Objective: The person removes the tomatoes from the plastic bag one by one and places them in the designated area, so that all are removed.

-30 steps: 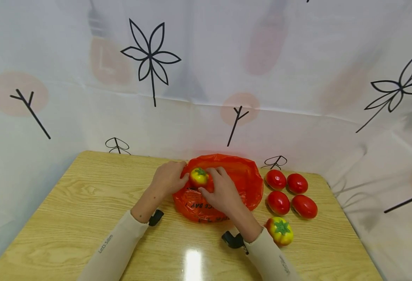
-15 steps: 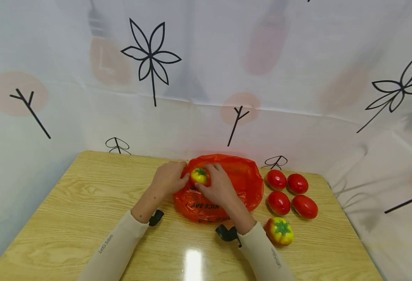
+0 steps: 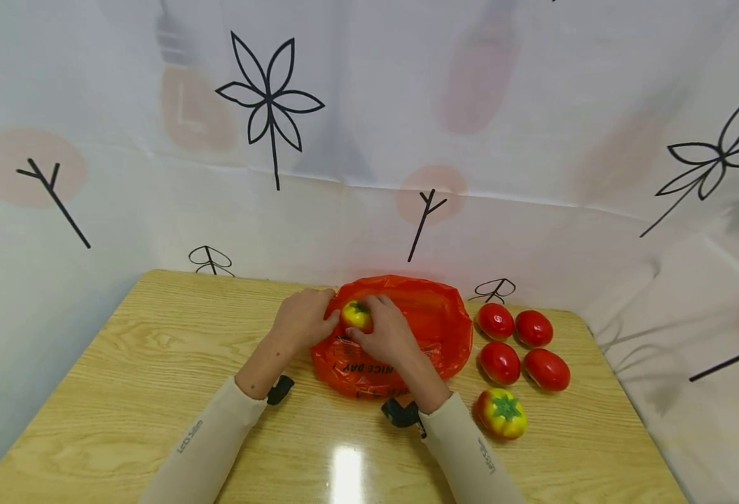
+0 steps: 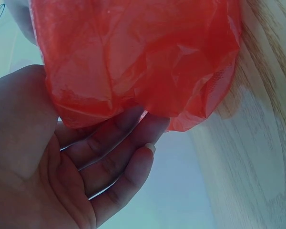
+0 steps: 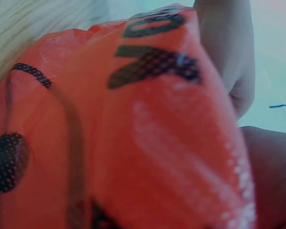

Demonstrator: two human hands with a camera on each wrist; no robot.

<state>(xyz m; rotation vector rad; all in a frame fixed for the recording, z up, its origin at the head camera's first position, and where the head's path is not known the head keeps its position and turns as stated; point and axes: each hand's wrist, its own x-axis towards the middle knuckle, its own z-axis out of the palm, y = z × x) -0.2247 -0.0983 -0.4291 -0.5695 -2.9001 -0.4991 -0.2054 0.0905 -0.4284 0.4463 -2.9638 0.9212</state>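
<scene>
A red plastic bag [image 3: 438, 308] with black print lies spread with its mouth up on the table. My left hand [image 3: 302, 318] holds the bag's left rim; in the left wrist view, fingers [image 4: 117, 157] curl at the red film and the thumb tip is hidden. Over the bag's left part, my right hand [image 3: 384, 332] grips a yellow-and-red artificial tomato [image 3: 355, 318] with a green leafy top, close beside the left thumb. Bag film [image 5: 157, 133] fills most of the right wrist view and hides the right fingers.
Right of the bag, several glossy red artificial tomatoes [image 3: 500, 363] lie grouped on the wooden table [image 3: 155, 364]. Another yellow-and-red one [image 3: 501, 414] sits in front of them, near the right forearm. A patterned white cloth [image 3: 369, 140] hangs behind the table.
My right hand has shifted slightly left, toward the left hand, closing round the yellow-and-red tomato. My left hand and the bag stay where they were.
</scene>
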